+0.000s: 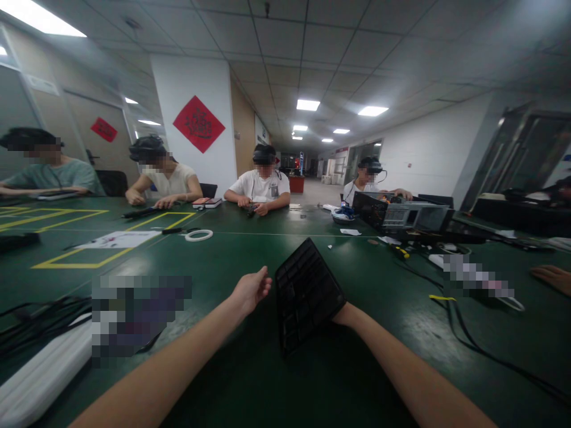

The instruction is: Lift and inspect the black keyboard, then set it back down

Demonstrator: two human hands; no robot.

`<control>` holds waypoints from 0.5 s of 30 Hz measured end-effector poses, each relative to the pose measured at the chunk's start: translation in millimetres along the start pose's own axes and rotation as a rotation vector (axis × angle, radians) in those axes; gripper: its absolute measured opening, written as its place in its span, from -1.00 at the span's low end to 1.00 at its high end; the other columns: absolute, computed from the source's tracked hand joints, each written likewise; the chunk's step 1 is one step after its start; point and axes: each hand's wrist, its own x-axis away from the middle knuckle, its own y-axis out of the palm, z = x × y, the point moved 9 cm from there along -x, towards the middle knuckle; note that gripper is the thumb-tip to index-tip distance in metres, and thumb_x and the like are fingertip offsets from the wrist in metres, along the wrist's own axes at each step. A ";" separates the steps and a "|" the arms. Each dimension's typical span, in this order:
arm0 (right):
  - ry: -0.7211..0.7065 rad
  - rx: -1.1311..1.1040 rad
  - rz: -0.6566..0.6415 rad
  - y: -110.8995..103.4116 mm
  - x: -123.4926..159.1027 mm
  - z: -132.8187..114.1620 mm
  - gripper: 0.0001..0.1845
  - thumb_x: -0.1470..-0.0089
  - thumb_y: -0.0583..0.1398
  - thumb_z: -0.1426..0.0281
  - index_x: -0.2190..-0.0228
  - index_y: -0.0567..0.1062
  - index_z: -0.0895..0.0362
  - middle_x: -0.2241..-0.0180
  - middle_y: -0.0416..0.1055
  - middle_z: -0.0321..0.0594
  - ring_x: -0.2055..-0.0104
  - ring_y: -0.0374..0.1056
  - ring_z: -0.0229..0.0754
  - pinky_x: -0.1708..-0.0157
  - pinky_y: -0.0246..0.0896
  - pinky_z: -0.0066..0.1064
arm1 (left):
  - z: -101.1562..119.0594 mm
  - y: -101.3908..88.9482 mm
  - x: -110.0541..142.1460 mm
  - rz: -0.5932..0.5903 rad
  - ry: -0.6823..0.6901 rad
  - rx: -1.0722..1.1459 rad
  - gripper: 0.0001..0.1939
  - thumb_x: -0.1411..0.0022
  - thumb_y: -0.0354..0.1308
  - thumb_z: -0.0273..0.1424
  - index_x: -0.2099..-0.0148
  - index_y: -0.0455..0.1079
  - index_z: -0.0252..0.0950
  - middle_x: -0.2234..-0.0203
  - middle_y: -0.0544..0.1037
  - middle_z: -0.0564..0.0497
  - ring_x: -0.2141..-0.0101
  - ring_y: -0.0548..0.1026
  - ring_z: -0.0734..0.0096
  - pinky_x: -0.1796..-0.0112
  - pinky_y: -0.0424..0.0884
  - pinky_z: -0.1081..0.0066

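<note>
Fingers (266,286), left hand (250,291): were curled toward the thumb, just beside the black tray (306,291); whether they pinched anything could not be told.
Fingers, right hand (343,313): were hidden behind the tray's lower right edge, their grip impossible to tell.
Tray: stood tilted over the green table (209,356), compartments showing.
Far side: four people (270,185) wore headsets (264,154).

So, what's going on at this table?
Someone's right hand is holding a tilted black tray with compartments, its fingers hidden behind it. The left hand, fingers curled, is beside the tray, apart from it. Across the green table sit other people, with an opened computer near one.
</note>
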 end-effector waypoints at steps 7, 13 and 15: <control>0.076 -0.316 -0.036 8.5 1.1 -1.0 -0.66 0.01 0.10 0.20 0.16 0.42 -0.03 0.11 0.41 -0.30 0.05 0.28 -0.15 -0.02 0.14 -0.20 | -7.2 33.8 17.9 -0.379 -0.063 -0.203 -0.81 0.01 0.19 -0.40 0.33 0.33 -0.41 0.61 0.37 0.07 0.69 0.23 0.69 0.70 0.00 0.66; 0.101 -0.406 -0.054 13.9 -0.8 1.6 -0.65 0.02 0.12 0.20 0.16 0.42 0.01 0.15 0.42 -0.27 0.05 0.27 -0.19 -0.04 0.10 -0.21 | -23.5 48.5 25.4 -0.576 -0.151 -0.182 -0.84 0.03 0.14 -0.50 0.31 0.30 -0.36 0.58 0.36 0.06 0.71 0.20 0.70 0.73 -0.12 0.68; 0.130 -0.412 -0.046 14.9 -1.3 7.8 -0.65 0.00 0.10 0.20 0.18 0.43 0.05 0.18 0.44 -0.24 0.08 0.29 -0.20 -0.02 0.11 -0.21 | -28.9 51.4 27.7 -0.606 -0.179 -0.164 -0.85 0.03 0.14 -0.51 0.32 0.29 -0.36 0.60 0.34 0.08 0.72 0.17 0.72 0.73 -0.14 0.70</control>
